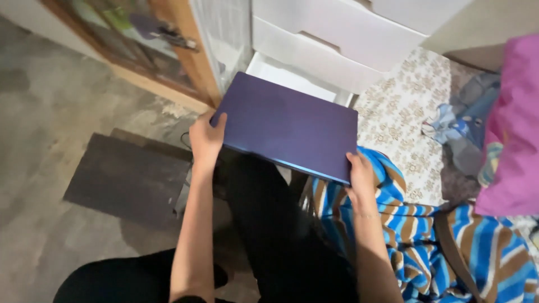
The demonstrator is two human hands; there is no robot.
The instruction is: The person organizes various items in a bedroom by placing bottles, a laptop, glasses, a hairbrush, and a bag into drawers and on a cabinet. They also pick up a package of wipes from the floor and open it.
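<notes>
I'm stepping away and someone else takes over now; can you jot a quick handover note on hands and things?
Left hand grips the closed purple laptop at its near left corner.
Right hand holds its near right corner.
The laptop is held over the open bottom drawer of the white drawer unit.
Done: drawer open, laptop in both hands.
Left: laptop not yet in the drawer.

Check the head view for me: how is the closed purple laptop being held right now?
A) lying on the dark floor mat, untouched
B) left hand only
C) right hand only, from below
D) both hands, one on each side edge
D: the left hand grips the left edge of the purple laptop and the right hand grips its near right corner, holding it in front of the open white drawer.
</notes>
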